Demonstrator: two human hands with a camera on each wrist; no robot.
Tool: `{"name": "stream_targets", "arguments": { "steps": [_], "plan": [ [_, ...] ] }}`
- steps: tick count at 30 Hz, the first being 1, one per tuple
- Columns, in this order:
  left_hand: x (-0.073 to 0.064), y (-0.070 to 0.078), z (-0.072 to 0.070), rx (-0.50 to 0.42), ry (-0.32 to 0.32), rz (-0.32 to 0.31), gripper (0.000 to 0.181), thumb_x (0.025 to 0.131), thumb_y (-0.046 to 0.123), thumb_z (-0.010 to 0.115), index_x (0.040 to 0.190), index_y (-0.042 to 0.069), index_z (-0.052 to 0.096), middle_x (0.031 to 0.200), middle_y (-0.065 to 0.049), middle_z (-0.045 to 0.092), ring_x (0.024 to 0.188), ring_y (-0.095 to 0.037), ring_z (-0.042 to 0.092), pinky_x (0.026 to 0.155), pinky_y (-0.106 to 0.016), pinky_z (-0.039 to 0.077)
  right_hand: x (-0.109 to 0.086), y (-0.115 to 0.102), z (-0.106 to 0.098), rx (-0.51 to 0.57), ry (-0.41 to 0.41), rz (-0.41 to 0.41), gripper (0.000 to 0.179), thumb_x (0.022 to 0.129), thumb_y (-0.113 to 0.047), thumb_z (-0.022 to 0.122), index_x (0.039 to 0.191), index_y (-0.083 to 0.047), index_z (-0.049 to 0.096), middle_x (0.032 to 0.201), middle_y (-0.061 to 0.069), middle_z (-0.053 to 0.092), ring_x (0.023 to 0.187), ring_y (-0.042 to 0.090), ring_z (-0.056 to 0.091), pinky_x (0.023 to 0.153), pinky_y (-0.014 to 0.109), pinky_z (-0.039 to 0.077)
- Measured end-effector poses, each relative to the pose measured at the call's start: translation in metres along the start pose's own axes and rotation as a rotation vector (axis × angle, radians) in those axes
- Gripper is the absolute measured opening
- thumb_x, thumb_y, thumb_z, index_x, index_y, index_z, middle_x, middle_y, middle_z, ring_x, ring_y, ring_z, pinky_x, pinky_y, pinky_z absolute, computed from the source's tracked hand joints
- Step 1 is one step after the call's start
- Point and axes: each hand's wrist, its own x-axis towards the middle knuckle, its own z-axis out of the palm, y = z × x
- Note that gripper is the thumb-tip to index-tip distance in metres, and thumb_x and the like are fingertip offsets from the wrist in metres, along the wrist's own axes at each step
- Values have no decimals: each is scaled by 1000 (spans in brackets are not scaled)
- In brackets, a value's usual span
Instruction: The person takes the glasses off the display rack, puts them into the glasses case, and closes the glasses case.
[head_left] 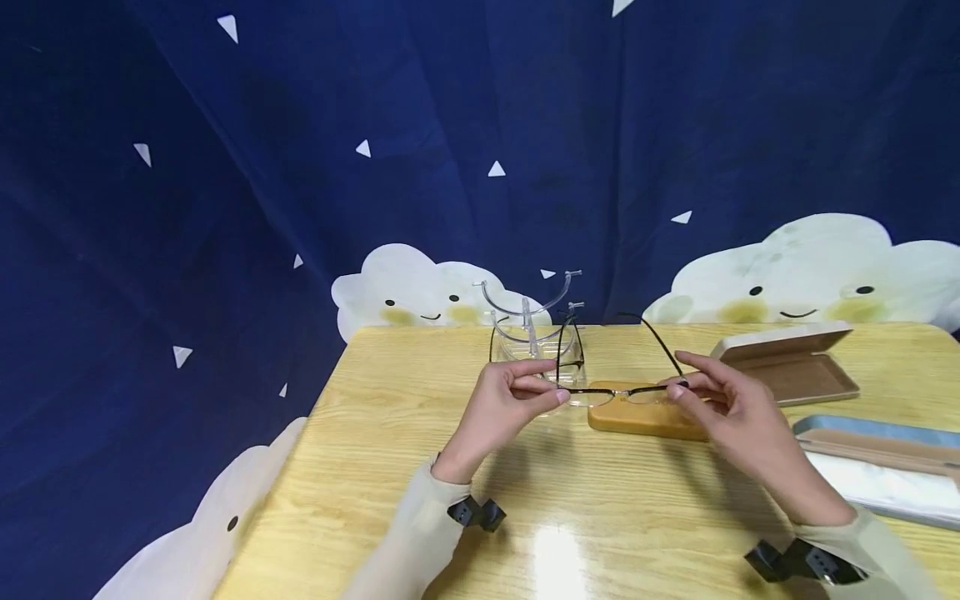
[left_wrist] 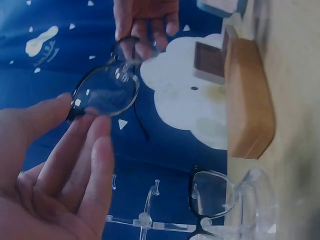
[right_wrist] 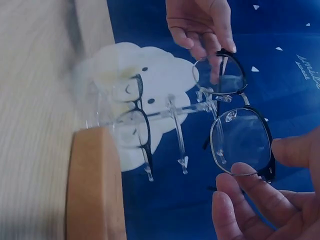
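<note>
A pair of half-rim eyeglasses point(head_left: 621, 392) with dark brows and thin metal lower rims is held up in front of the person. The left hand point(head_left: 510, 400) pinches its left end between thumb and fingers. At the opposite end, the right hand point(head_left: 738, 412) grips near the hinge with thumb and fingertips. Both temples are unfolded and point away from the person. Behind the left hand stands a clear plastic glasses stand point(head_left: 527, 317), and a second pair of dark-framed eyeglasses point(right_wrist: 148, 125) rests low on it.
Below the held eyeglasses lies a closed orange-brown glasses case point(head_left: 648, 421). To the right are an open pale case point(head_left: 813, 379) with brown lining and an open blue case point(head_left: 870, 427) holding a white cloth point(head_left: 888, 487). A blue curtain point(head_left: 480, 100) hangs behind the wooden table point(head_left: 360, 467).
</note>
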Motion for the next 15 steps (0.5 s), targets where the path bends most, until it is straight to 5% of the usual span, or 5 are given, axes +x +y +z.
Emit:
{"name": "stream_targets", "arguments": {
  "steps": [5,15],
  "plan": [
    [19,2,5,16,-75,-7,43,91,21,82,131,8,72,106,-6,82,104,-13,77,94,-29,60,-5,8,-11,-43,13,51,52,101,-15,70,148,1,54,99,-24,73,86,-12,68,71,9,55],
    [44,13,21,-15,-118,24,32,92,21,81,122,10,77,110,-5,82,119,-18,73,98,-28,59,-7,16,-31,-73,45,56,52,102,-19,70,148,0,55,99,-37,65,88,-16,64,72,6,52]
  ]
}}
